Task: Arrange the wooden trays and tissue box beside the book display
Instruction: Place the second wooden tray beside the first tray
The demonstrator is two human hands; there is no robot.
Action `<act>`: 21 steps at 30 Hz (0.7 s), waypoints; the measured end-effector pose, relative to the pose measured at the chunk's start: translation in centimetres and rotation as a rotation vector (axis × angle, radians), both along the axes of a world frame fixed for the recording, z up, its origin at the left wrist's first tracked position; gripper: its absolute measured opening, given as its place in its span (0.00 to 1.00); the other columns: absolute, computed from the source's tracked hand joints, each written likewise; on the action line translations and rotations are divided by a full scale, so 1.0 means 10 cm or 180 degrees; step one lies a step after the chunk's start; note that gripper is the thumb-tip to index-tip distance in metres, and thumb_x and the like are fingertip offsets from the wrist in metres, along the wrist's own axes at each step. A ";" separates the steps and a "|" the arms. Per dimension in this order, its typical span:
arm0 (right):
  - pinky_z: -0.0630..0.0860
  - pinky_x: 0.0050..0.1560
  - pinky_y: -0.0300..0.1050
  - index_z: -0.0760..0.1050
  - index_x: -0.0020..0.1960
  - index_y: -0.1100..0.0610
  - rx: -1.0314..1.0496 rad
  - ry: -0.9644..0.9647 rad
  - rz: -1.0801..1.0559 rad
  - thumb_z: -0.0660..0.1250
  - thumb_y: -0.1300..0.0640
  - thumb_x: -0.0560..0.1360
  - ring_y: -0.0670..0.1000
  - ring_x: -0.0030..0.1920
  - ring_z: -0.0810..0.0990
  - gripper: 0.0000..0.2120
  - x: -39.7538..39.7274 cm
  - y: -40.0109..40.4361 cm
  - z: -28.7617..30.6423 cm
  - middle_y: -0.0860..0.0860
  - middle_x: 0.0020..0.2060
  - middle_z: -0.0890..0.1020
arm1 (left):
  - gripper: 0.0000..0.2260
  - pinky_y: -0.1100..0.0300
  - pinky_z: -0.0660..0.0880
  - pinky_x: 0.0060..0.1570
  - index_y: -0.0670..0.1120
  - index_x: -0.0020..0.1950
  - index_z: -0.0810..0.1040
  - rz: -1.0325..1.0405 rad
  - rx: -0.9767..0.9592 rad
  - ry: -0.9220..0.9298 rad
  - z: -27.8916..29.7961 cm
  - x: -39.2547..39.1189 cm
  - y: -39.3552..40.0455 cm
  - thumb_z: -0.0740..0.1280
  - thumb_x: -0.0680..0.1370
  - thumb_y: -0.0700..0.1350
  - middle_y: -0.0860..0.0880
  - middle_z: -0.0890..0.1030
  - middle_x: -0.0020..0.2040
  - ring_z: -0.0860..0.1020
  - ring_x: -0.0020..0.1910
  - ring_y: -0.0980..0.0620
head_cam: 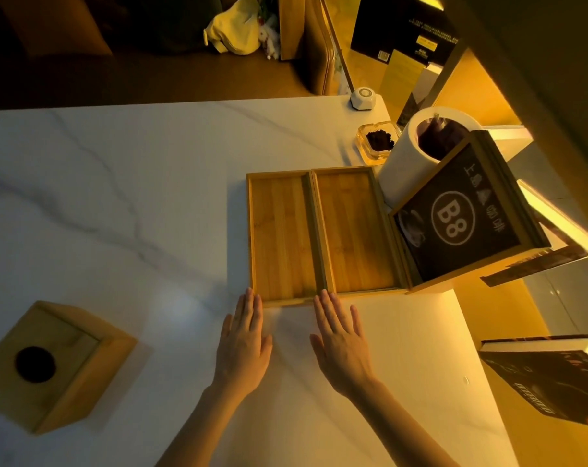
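Observation:
Two shallow wooden trays lie side by side on the white marble table [117,183], the left tray [280,235] touching the right tray [354,230]. The right tray sits against a wooden display stand holding a black "B8" card [457,214]. My left hand [243,345] lies flat, fingers extended, with fingertips at the near edge of the left tray. My right hand [341,345] is also flat and open, fingertips at the near edge where the trays meet. A wooden tissue box [55,365] with a round hole on top stands at the table's near left, apart from both hands.
A white cylindrical holder [407,153] stands behind the display stand, with a glass ashtray [376,143] and a small white hexagonal device [363,97] farther back. A dark book [555,375] lies at the right on a lit yellow shelf. A yellow bag [235,28] sits beyond the table.

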State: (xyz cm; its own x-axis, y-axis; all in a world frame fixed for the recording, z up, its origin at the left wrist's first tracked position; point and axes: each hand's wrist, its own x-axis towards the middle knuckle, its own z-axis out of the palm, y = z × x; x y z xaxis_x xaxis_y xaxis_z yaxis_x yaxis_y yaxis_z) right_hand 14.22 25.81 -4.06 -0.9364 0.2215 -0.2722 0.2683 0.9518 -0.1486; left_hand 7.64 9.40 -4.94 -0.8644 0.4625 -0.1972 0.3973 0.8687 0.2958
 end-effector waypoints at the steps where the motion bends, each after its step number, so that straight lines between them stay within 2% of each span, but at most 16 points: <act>1: 0.41 0.68 0.48 0.63 0.68 0.55 0.0000 0.0035 0.0018 0.47 0.45 0.75 0.54 0.69 0.63 0.26 0.00 0.00 -0.01 0.54 0.67 0.71 | 0.32 0.45 0.70 0.58 0.41 0.69 0.60 -0.0016 0.0014 0.0019 0.00 -0.01 -0.01 0.70 0.69 0.47 0.39 0.69 0.69 0.69 0.66 0.40; 5: 0.40 0.68 0.48 0.64 0.68 0.56 0.0017 0.0120 0.0073 0.52 0.47 0.74 0.55 0.69 0.62 0.25 0.00 0.01 0.00 0.54 0.68 0.71 | 0.30 0.43 0.69 0.58 0.40 0.68 0.62 -0.0103 0.0065 0.0025 0.00 -0.03 -0.04 0.71 0.69 0.43 0.39 0.68 0.69 0.66 0.67 0.40; 7: 0.40 0.67 0.48 0.64 0.68 0.56 0.0017 0.0186 0.0132 0.59 0.48 0.73 0.55 0.68 0.62 0.26 0.00 0.01 0.01 0.54 0.67 0.71 | 0.30 0.43 0.69 0.58 0.40 0.68 0.62 -0.0120 0.0085 0.0005 0.00 -0.04 -0.05 0.71 0.69 0.42 0.39 0.68 0.69 0.67 0.67 0.40; 9: 0.40 0.67 0.49 0.64 0.68 0.56 0.0014 0.0191 0.0153 0.60 0.48 0.71 0.55 0.68 0.62 0.27 0.00 0.00 0.01 0.54 0.67 0.71 | 0.31 0.43 0.70 0.57 0.40 0.67 0.63 -0.0124 0.0090 -0.0033 0.01 -0.04 -0.05 0.71 0.68 0.42 0.39 0.68 0.69 0.68 0.66 0.39; 12: 0.39 0.69 0.48 0.61 0.70 0.55 -0.0003 0.0132 0.0110 0.58 0.49 0.73 0.55 0.70 0.59 0.27 0.00 -0.02 0.03 0.55 0.69 0.67 | 0.30 0.43 0.71 0.58 0.39 0.68 0.62 -0.0131 0.0061 -0.0079 0.02 -0.03 -0.06 0.70 0.69 0.42 0.39 0.67 0.69 0.68 0.66 0.39; 14: 0.32 0.72 0.48 0.51 0.73 0.54 -0.0092 0.0296 0.0104 0.55 0.51 0.77 0.57 0.72 0.45 0.26 0.00 -0.01 0.03 0.54 0.73 0.51 | 0.29 0.44 0.66 0.64 0.40 0.70 0.57 -0.0158 0.0120 -0.0133 0.05 -0.04 -0.05 0.65 0.73 0.43 0.40 0.60 0.73 0.61 0.71 0.40; 16: 0.30 0.71 0.49 0.40 0.73 0.52 -0.0274 0.0356 -0.0084 0.50 0.49 0.79 0.54 0.72 0.34 0.28 0.02 0.04 0.04 0.52 0.71 0.38 | 0.27 0.47 0.58 0.70 0.42 0.72 0.50 -0.0163 0.0051 -0.0259 0.09 -0.05 -0.03 0.59 0.77 0.45 0.42 0.51 0.75 0.52 0.74 0.43; 18: 0.32 0.69 0.50 0.38 0.72 0.52 -0.0274 0.0417 -0.0367 0.45 0.46 0.78 0.53 0.71 0.34 0.28 0.06 0.14 0.06 0.51 0.71 0.37 | 0.25 0.47 0.54 0.71 0.43 0.72 0.50 -0.0191 0.0001 -0.0114 0.16 -0.04 0.04 0.56 0.78 0.47 0.42 0.49 0.75 0.48 0.74 0.44; 21: 0.34 0.71 0.51 0.41 0.73 0.53 -0.0155 0.0362 -0.0706 0.42 0.44 0.75 0.52 0.72 0.36 0.30 0.12 0.34 0.06 0.50 0.72 0.41 | 0.25 0.47 0.53 0.71 0.46 0.72 0.51 -0.0583 0.0223 0.0073 0.26 0.01 0.29 0.56 0.78 0.47 0.45 0.50 0.76 0.50 0.74 0.45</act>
